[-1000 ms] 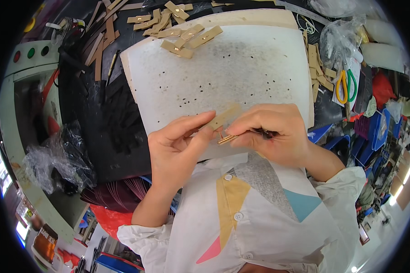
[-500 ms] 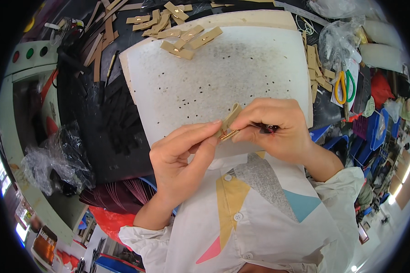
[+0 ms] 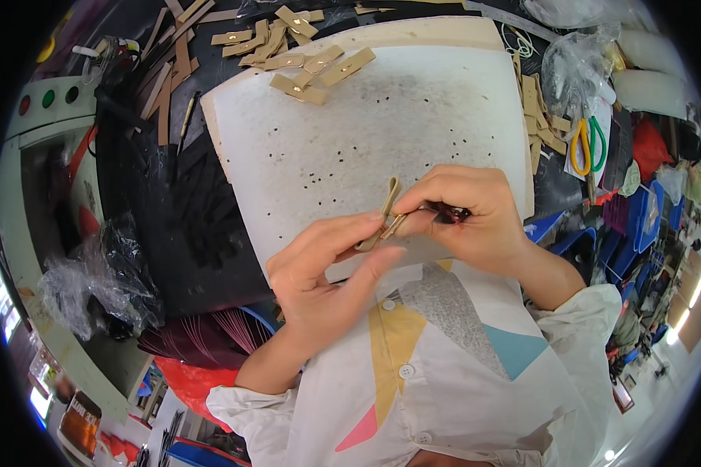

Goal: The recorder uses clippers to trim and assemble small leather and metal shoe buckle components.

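In front of my chest, a folded tan strap (image 3: 390,198) with a loop at its upper end is between my hands. A small gold metal piece (image 3: 394,226) sits on it, beside my right fingertips. My right hand (image 3: 467,206) is closed in a pinch on the gold piece and the strap's edge. A dark, shiny object (image 3: 446,212) is tucked in its curled fingers; its kind is hidden. The fingers of my left hand (image 3: 319,268) press on the strap's lower part, while its thumb stands apart from the strap.
Beneath my hands lies a white board (image 3: 304,124) scattered with small black bits. Tan straps (image 3: 284,47) with gold pieces are piled at its far edge; more tan strips (image 3: 533,113) lie at the right, near scissors (image 3: 580,148). A pen-like tool (image 3: 187,121) lies at left.
My left thumb has lifted off the strap and moved down, away from the index finger. The strap's loop has turned more upright, and its lower end now shows.
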The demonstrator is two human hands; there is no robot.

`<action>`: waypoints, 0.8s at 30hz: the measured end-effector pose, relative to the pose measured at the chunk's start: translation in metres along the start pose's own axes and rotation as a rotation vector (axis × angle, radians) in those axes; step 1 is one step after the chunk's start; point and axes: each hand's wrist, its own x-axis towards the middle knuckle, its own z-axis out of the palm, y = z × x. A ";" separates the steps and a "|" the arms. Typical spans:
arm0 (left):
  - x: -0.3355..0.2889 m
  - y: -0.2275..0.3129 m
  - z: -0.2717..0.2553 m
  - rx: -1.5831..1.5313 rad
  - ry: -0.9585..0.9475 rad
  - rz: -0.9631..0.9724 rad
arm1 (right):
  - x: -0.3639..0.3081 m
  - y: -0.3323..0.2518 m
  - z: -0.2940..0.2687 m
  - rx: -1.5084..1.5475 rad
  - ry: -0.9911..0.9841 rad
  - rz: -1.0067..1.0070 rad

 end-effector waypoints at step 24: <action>0.003 -0.009 0.007 0.132 0.086 0.202 | -0.007 -0.008 -0.008 0.676 -0.159 0.462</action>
